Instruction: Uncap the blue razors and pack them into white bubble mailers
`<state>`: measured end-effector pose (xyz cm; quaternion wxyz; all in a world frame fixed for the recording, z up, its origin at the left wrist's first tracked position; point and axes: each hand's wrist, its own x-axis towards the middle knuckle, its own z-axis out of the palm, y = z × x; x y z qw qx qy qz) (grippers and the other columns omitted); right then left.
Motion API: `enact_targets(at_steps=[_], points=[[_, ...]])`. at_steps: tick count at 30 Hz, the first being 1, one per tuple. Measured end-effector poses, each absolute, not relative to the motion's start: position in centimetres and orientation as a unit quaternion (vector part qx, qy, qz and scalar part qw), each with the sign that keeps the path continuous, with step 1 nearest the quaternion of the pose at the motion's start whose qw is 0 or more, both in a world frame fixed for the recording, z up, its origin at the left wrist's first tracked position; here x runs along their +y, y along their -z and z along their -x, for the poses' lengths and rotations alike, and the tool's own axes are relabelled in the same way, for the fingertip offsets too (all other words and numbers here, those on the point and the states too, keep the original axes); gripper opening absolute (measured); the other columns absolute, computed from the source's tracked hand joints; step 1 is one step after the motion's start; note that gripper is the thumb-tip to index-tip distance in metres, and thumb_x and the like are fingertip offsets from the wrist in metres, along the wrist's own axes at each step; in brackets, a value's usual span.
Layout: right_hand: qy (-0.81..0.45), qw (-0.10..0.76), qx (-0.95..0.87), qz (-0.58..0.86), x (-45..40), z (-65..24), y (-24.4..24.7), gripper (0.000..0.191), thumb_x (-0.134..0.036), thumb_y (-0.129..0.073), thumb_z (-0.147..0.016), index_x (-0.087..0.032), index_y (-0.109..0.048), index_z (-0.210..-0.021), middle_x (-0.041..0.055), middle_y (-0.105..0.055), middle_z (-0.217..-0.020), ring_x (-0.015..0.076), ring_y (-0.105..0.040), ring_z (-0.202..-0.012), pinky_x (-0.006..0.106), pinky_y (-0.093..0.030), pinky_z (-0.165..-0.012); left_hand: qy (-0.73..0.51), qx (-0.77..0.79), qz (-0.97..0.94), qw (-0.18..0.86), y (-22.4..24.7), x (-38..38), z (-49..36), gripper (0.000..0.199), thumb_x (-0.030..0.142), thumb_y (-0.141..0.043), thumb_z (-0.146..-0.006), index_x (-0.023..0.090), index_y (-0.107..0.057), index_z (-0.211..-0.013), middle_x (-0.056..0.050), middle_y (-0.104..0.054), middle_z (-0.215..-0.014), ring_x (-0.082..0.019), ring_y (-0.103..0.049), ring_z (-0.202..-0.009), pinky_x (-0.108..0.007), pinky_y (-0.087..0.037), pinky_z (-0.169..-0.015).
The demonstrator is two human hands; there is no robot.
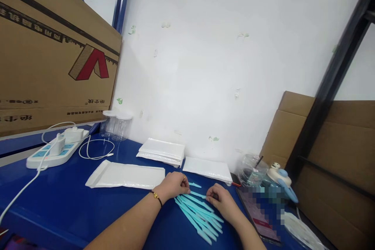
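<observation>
Several light-blue plastic sticks lie fanned out on the blue table. My left hand, wearing a ring and a dark bracelet, pinches the left end of one blue stick above the fan. At that stick's right end is my right hand, its thumb and fingertips closed on it. Another short blue piece lies just beyond, partly behind my left hand. To the left of my left hand rests a white padded envelope.
Stacked white envelopes and another envelope lie by the wall. Clear jars, a power strip and cables are at left. A tablet, plastic cup and blue-and-white item are at right.
</observation>
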<state>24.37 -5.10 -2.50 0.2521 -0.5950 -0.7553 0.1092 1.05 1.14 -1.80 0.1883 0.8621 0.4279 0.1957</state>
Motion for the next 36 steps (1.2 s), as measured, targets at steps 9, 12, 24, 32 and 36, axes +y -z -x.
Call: enact_targets(at_steps=[9, 12, 24, 32, 36], points=[[-0.077, 0.246, -0.783, 0.567, -5.1, -23.7, 2.4, 0.008, -0.02, -0.053, -0.079, -0.021, -0.059, -0.075, -0.0011, -0.056, -0.076, 0.0132, -0.054, -0.068, 0.022, -0.038, -0.063, -0.206, 0.435, -0.868, 0.123, 1.3, 0.9, -1.5, 0.013, 0.019, -0.058, -0.071, 0.026, -0.069, -0.07, 0.004, -0.07, -0.081, -0.017, -0.059, -0.082, -0.028, -0.035, -0.077], [-0.074, 0.264, -0.766, 0.582, -4.6, -24.7, 2.8, 0.01, -0.019, -0.052, -0.078, -0.02, -0.06, -0.072, -0.0004, -0.056, -0.074, 0.0134, -0.054, -0.066, 0.022, -0.038, -0.062, -0.218, 0.455, -0.857, 0.105, 1.2, 1.2, -1.1, 0.014, 0.018, -0.057, -0.073, 0.025, -0.068, -0.068, 0.002, -0.069, -0.08, -0.019, -0.058, -0.087, -0.031, -0.033, -0.079], [-0.127, 0.258, -0.755, 0.589, -5.7, -24.0, 2.5, 0.006, -0.025, -0.064, -0.07, -0.019, -0.062, -0.07, -0.0012, -0.055, -0.075, 0.0118, -0.049, -0.063, 0.021, -0.037, -0.057, -0.2, 0.379, -0.895, 0.125, 0.8, 0.3, -0.8, 0.017, 0.041, -0.07, -0.065, 0.029, -0.069, -0.077, 0.004, -0.066, -0.085, -0.017, -0.057, -0.085, -0.028, -0.033, -0.076], [-0.119, 0.263, -0.738, 0.61, -5.0, -25.3, 2.7, 0.005, -0.02, -0.06, -0.071, -0.018, -0.061, -0.066, 0.0001, -0.057, -0.072, 0.0135, -0.052, -0.066, 0.022, -0.038, -0.06, -0.187, 0.451, -0.867, 0.102, 0.9, 1.1, -0.7, 0.003, 0.026, -0.066, -0.068, 0.024, -0.068, -0.066, 0.002, -0.069, -0.077, -0.017, -0.058, -0.082, -0.029, -0.033, -0.075], [-0.096, 0.291, -0.722, 0.62, -5.0, -26.2, 2.1, 0.009, -0.025, -0.059, -0.074, -0.018, -0.063, -0.07, 0.0015, -0.059, -0.075, 0.0151, -0.053, -0.068, 0.024, -0.039, -0.063, -0.214, 0.477, -0.848, 0.086, 0.6, 1.2, -0.1, 0.009, 0.03, -0.065, -0.07, 0.025, -0.067, -0.076, 0.001, -0.068, -0.086, -0.019, -0.057, -0.089, -0.029, -0.034, -0.075]])
